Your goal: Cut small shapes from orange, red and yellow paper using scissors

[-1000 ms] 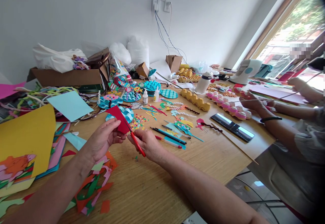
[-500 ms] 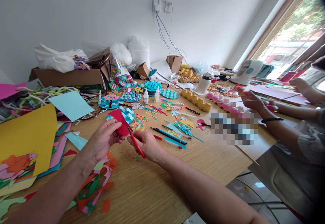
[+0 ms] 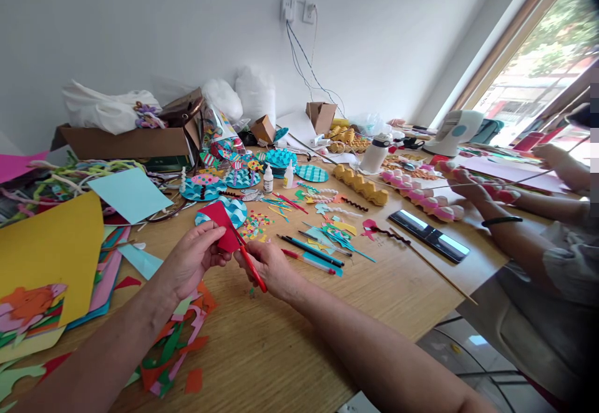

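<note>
A piece of red paper (image 3: 221, 219) is pinched between the thumb and fingers of my left hand (image 3: 200, 252). My right hand (image 3: 270, 267) is closed round the red handles of a pair of scissors (image 3: 253, 268), whose blades meet the right edge of the paper. Both hands are above the wooden table (image 3: 276, 338), close to each other. Below my left wrist lies a pile of coloured paper scraps (image 3: 174, 341). Just beyond the paper is a blue wavy disc (image 3: 236, 211), partly hidden by it.
Pens (image 3: 311, 251) and small paper bits (image 3: 255, 224) lie ahead. Yellow card (image 3: 51, 244) and a light blue sheet (image 3: 131, 194) are at left. A phone (image 3: 428, 236) and a thin stick (image 3: 444, 276) lie at right, near another person's hands (image 3: 472, 188).
My hands, the red paper and the scissors look almost unmoved. The phone at right, pixelated earlier, now shows clearly.
</note>
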The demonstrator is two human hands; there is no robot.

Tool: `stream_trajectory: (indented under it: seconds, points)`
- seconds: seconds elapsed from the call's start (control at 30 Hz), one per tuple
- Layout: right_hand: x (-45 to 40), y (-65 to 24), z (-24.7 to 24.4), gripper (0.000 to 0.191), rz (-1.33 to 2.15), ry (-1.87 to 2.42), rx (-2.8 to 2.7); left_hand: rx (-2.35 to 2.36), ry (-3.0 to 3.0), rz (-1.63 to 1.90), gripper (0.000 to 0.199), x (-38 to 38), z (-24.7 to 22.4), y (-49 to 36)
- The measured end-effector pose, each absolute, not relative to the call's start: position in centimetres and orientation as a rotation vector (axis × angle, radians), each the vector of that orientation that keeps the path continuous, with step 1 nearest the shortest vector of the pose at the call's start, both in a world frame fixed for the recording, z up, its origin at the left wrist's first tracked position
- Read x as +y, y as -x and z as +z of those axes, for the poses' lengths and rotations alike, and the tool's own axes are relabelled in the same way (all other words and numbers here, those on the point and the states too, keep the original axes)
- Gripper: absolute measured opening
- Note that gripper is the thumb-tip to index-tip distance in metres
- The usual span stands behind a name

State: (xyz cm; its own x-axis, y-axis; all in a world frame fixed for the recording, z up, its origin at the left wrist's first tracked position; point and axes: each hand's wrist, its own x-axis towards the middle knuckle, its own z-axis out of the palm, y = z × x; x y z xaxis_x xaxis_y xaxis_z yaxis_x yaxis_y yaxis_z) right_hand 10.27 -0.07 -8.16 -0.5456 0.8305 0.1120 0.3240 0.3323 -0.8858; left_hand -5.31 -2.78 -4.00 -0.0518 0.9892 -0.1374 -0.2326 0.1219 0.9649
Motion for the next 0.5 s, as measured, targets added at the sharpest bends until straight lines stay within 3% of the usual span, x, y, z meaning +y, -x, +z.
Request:
stream_trajectory:
  seconds: [0.5]
  points:
    - [-0.04, -10.31, -8.06, 0.039, 1.223, 0.988, -1.986, 1.131, -0.886, 1.23, 0.025, -3.0, -3.92, 5.03]
